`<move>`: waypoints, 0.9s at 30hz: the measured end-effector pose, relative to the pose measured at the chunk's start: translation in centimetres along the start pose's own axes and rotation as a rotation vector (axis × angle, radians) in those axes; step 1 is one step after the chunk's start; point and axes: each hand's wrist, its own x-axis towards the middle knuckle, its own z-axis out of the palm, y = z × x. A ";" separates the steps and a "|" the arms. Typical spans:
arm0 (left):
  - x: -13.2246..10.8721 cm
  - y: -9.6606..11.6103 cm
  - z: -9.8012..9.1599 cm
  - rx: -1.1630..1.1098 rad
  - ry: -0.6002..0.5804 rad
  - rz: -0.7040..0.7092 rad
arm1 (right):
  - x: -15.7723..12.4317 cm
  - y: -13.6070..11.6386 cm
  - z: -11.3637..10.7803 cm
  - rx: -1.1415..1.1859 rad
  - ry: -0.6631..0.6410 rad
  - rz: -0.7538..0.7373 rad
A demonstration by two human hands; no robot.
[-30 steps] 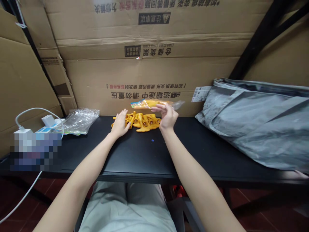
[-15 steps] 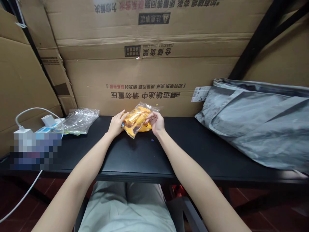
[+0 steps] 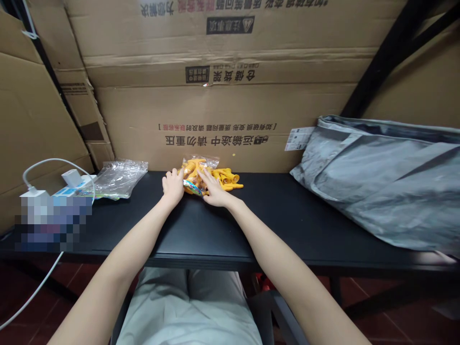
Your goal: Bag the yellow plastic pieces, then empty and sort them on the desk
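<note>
A clear plastic bag (image 3: 194,168) with yellow pieces inside and a colourful printed strip along its lower edge lies on the black table. My left hand (image 3: 173,187) has its fingers closed round the bag's left side. Across the right part of the bag, my right hand (image 3: 215,191) rests with its fingers stretched out. Beside it, to the right, lies a small heap of loose yellow pieces (image 3: 228,178), some with hollow round ends. Their exact kind is not clear, and the bag's lower right corner is partly hidden by my right hand.
Another clear plastic bag (image 3: 122,177) lies to the left, beside a power strip (image 3: 74,188) with a white charger (image 3: 35,201) and cable. A large grey fabric bag (image 3: 381,187) takes up the right of the table (image 3: 204,235). Cardboard (image 3: 223,105) stands behind.
The plastic bag has turned and shifted slightly left. More loose yellow pieces show to its right. My right hand has moved left and down, its fingers now laid over the bag.
</note>
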 end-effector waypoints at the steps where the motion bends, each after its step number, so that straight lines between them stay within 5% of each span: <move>1: 0.0 0.1 -0.1 -0.002 -0.009 -0.007 | -0.2 -0.2 -0.2 -0.032 -0.037 -0.016; 5: 0.2 0.0 0.1 -0.014 -0.027 -0.021 | -0.3 -0.9 -0.9 -0.120 -0.066 -0.077; 11: 0.8 -1.6 0.7 -0.040 -0.075 0.110 | 0.4 -1.1 -1.4 -0.199 0.232 -0.054; 20: 0.7 -1.3 -0.1 -0.131 -0.087 0.059 | -0.2 -1.9 -1.1 -0.150 0.043 -0.220; 27: 0.8 -2.0 0.2 -0.119 -0.107 0.186 | 0.3 -1.5 -1.6 -0.181 0.207 -0.180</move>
